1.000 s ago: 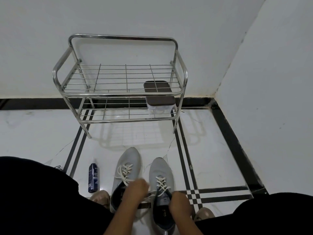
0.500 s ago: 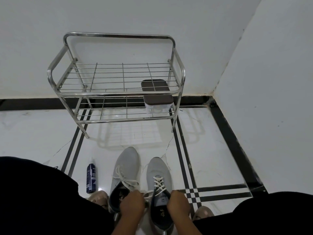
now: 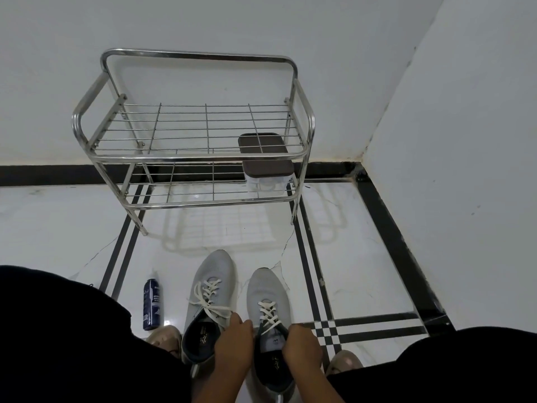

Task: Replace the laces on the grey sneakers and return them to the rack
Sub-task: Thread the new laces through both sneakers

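Two grey sneakers are being kept side by side on the white tiled floor (image 3: 363, 257), toes pointing far toward the rack (image 3: 200, 152), at the near centre of the view. The left sneaker (image 3: 209, 303) is lying slightly farther out, with its white lace (image 3: 207, 295) loosely threaded and its ends trailing across toward the near right. The right sneaker (image 3: 268, 312) is being worked on by both hands: its white lace (image 3: 268, 315) is crossed through the eyelets, and the lace ends are being pinched at the collar. The left hand (image 3: 235, 344) is curled with its fingers closed on the lace at the shoe's left side, also overlapping the opening of the left sneaker; the right hand (image 3: 302, 347) is curled on the lace at the shoe's right side. The hands are being held near each other but apart, with the tongue of the shoe showing between them. The two-tier chrome wire rack is standing against the far wall, and a clear box with a dark brown lid (image 3: 266, 158) is sitting on the right end of its lower shelf. A dark blue spray can (image 3: 151, 305) is lying on the floor just left of the left sneaker. Dark-clad knees are filling the near left and near right corners.
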{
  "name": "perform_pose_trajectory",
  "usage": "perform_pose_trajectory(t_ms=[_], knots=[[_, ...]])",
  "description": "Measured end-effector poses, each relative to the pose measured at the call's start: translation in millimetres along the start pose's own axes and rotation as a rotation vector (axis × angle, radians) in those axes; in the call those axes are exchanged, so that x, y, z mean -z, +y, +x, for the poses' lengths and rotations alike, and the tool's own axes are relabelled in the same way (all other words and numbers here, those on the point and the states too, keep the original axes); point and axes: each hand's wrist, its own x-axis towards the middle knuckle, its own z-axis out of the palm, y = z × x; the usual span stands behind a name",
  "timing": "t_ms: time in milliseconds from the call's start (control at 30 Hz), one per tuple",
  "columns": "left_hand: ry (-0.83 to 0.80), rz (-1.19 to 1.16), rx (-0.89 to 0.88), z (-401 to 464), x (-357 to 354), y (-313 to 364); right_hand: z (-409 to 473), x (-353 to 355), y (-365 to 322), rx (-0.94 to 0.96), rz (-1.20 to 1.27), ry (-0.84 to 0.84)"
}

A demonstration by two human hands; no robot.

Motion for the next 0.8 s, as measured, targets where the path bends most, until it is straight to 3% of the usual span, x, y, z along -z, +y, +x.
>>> perform_pose_trajectory(t_ms=[133,267,367,467,667,800], knots=[[-0.025,-0.054,0.007,3.9,-4.4,-1.2,0.9,-0.2,0.2,0.013,-0.001,-0.006],[0.154,-0.126,-0.008,9.7,-8.5,-6.9,1.9,0.7,0.9,0.045,-0.004,-0.028],[0.061,-0.156,-0.115,20.0,-14.5,-8.9,1.5,0.7,1.4,0.083,-0.016,-0.044],[-0.031,-0.237,-0.077,26.7,-22.9,-9.6,0.7,0.9,3.3,0.109,-0.025,-0.078],[-0.114,-0.868,0.177,36.4,16.3,13.4,-2.5,12.9,-5.1,0.086,0.061,-0.097],[-0.15,-1.057,0.143,37.0,71.6,27.0,-2.9,42.0,-24.7,0.105,0.284,-0.023]])
